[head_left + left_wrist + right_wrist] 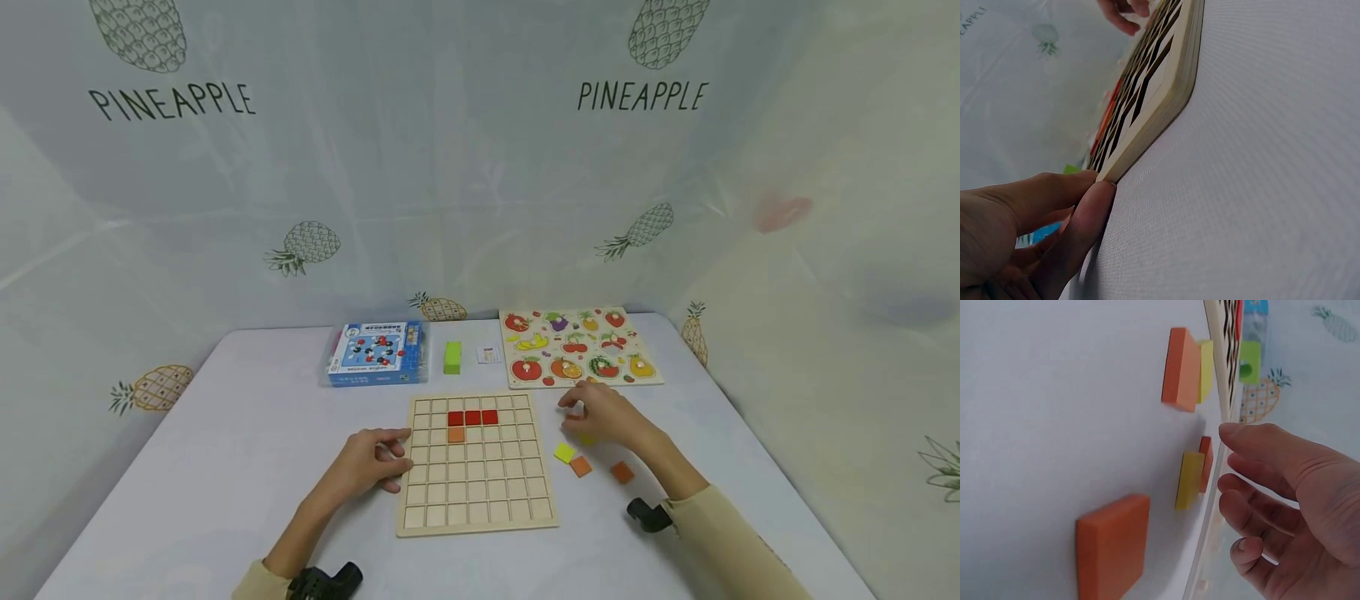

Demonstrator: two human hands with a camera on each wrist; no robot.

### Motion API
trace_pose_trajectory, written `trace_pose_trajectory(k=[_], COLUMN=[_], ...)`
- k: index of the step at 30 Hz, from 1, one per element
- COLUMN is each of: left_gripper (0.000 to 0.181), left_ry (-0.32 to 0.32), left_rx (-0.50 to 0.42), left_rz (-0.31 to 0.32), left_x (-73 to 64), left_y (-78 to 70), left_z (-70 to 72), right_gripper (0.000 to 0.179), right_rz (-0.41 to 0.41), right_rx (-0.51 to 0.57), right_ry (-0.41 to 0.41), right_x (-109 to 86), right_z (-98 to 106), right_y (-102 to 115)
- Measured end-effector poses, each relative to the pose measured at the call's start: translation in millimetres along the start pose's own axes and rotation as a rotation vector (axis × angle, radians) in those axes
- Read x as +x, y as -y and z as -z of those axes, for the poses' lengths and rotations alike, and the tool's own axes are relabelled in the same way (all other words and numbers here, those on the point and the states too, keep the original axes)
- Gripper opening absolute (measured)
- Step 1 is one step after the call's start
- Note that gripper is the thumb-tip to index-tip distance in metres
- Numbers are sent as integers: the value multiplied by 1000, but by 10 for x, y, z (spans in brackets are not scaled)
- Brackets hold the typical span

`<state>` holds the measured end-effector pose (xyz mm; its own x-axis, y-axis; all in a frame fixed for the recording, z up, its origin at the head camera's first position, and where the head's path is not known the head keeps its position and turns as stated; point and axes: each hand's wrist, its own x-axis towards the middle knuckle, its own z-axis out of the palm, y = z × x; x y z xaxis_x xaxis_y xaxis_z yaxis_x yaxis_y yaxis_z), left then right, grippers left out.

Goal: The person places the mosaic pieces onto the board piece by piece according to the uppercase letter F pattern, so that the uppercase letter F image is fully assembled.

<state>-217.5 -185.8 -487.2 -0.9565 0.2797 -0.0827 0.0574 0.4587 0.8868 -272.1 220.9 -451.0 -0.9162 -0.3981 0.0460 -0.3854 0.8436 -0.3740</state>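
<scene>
A wooden grid board (477, 533) lies flat on the table, with three red tiles (472, 417) in a row and one orange tile (456, 434) below the leftmost. My left hand (367, 458) touches the board's left edge with thumb and index finger, also seen in the left wrist view. Above the table right of the board hovers my right hand (603, 414), fingers loosely curved and holding nothing. Beneath and near it lie loose tiles: a yellow tile (1190, 480), a reddish tile (1206, 464), an orange tile (581, 466), a yellow-green tile (564, 452) and a darker orange tile (622, 472).
At the back left sits a blue boxed set (377, 354) in a clear case. A green block (452, 357) and a small white card (488, 355) stand between it and a fruit puzzle board (581, 347) at the back right. A pineapple-print curtain (480, 208) hangs behind the table.
</scene>
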Motion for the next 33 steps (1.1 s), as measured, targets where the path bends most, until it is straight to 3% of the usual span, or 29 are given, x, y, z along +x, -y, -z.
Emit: trace_pose_trajectory(k=[8, 33], left_gripper=[54, 52], left_ry=[6, 9], left_rx=[0, -9], left_rz=[-1, -20], left_x=[2, -13], left_y=[-9, -2], left_z=[7, 3], right_gripper=[24, 10], right_rz=[-36, 17], right_rx=[36, 9], right_ry=[10, 2], right_x=[-1, -21], right_z=[-19, -57], right_y=[-94, -194])
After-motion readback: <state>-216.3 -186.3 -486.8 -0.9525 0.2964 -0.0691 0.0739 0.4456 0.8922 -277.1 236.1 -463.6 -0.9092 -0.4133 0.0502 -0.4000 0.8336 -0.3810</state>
